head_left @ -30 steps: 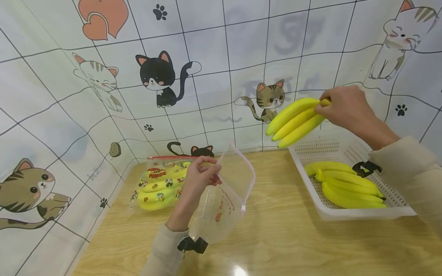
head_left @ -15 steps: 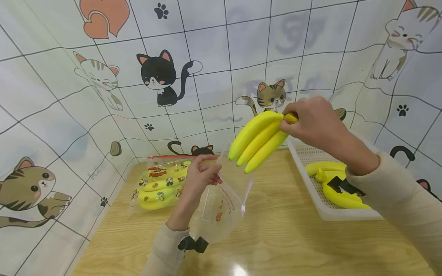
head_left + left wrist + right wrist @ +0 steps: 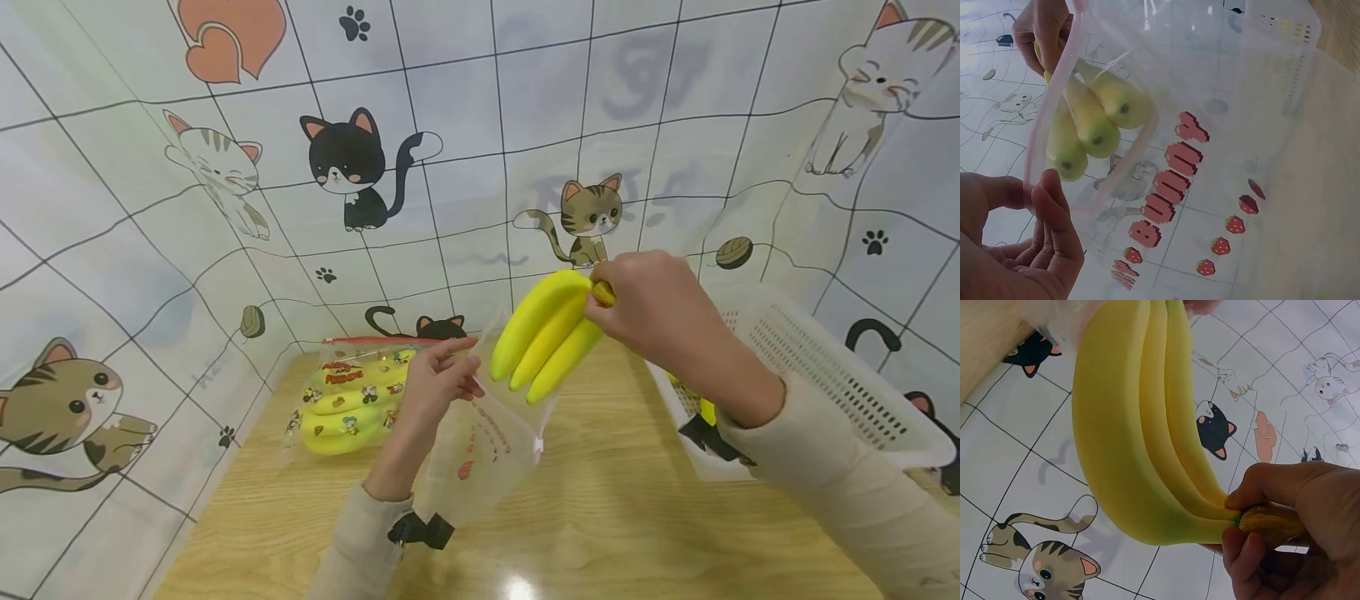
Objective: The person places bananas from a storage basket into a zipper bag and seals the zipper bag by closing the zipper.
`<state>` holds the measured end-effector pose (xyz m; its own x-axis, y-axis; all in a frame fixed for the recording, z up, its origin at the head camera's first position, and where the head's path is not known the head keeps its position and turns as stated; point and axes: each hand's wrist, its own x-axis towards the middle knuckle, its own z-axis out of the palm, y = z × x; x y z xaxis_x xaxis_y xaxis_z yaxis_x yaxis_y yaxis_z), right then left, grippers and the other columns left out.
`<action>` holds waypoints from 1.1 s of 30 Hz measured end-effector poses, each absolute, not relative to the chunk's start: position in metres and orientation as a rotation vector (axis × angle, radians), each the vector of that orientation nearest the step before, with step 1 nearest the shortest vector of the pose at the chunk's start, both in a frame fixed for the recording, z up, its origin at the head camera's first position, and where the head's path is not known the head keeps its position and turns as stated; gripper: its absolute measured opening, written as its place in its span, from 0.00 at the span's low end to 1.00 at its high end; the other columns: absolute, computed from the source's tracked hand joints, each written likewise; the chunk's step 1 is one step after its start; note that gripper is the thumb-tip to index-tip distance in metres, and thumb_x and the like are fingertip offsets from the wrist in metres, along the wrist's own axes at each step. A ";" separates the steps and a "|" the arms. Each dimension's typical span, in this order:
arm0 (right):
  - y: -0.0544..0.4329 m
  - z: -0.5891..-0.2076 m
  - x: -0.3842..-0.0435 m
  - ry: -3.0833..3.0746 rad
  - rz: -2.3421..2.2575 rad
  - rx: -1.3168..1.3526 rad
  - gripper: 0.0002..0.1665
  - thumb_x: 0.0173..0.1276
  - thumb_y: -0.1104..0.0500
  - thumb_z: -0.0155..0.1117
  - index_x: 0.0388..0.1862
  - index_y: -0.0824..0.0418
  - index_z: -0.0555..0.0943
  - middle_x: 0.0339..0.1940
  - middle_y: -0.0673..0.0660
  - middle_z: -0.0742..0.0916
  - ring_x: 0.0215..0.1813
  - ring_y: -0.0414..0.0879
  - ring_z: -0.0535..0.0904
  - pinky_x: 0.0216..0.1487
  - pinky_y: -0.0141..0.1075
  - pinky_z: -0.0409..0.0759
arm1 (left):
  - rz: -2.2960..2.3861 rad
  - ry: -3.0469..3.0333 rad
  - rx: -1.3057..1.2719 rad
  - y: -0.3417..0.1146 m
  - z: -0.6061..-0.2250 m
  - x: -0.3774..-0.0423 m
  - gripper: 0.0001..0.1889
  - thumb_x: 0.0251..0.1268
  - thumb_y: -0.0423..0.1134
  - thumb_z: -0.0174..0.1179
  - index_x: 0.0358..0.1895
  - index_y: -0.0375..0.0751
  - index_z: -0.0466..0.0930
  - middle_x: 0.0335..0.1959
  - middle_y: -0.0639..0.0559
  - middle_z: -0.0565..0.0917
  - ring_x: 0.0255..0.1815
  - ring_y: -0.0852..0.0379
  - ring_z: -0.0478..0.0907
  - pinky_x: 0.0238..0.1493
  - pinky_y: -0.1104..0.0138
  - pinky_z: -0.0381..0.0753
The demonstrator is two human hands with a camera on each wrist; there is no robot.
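Note:
My right hand (image 3: 652, 308) grips a bunch of three bananas (image 3: 543, 333) by its brown stem, with the tips pointing down and left. In the right wrist view the thumb and fingers wrap the stem (image 3: 1269, 525). My left hand (image 3: 442, 379) pinches the rim of a clear zip bag (image 3: 480, 467) between thumb and finger. The bag's pink-edged mouth stands apart, and red "BUNNY" lettering (image 3: 1166, 181) and strawberries show on its side. In the left wrist view the banana tips (image 3: 1094, 134) appear at the bag's mouth; whether they touch it I cannot tell.
A second zip bag (image 3: 345, 375) with a red zip and bananas inside lies at the back left. To the right, a white perforated basket (image 3: 817, 375) holds more bananas, mostly hidden by my right arm. A cat-print wall covering (image 3: 465, 183) stands behind the wooden table (image 3: 600, 517).
My right hand has carried the banana bunch left and down, from above the basket to the bag's mouth. My left hand has kept its pinch on the rim, almost still.

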<state>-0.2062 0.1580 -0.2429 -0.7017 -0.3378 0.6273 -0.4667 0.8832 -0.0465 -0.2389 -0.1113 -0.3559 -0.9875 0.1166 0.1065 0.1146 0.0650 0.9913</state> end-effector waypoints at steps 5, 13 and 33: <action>0.148 -0.258 -0.205 -2.415 0.251 0.574 0.04 0.63 0.64 0.67 0.31 0.65 0.85 0.20 0.55 0.80 0.22 0.47 0.69 0.26 0.35 0.66 | 2.118 2.320 0.280 -0.110 -0.357 -0.239 0.17 0.72 0.34 0.60 0.61 0.40 0.84 0.26 0.53 0.85 0.23 0.55 0.84 0.32 0.67 0.86; 0.131 -0.286 -0.203 -2.404 0.364 0.619 0.04 0.63 0.63 0.69 0.33 0.64 0.87 0.21 0.54 0.80 0.23 0.44 0.67 0.25 0.33 0.65 | 2.094 2.340 0.318 -0.107 -0.360 -0.238 0.16 0.72 0.34 0.60 0.59 0.39 0.86 0.29 0.51 0.88 0.22 0.58 0.84 0.32 0.68 0.86; 0.115 -0.322 -0.204 -2.358 0.473 0.559 0.11 0.61 0.55 0.75 0.41 0.58 0.91 0.33 0.53 0.90 0.28 0.45 0.77 0.31 0.35 0.75 | 2.083 2.525 0.318 -0.100 -0.364 -0.239 0.10 0.74 0.36 0.62 0.49 0.40 0.91 0.30 0.44 0.88 0.19 0.59 0.77 0.24 0.72 0.79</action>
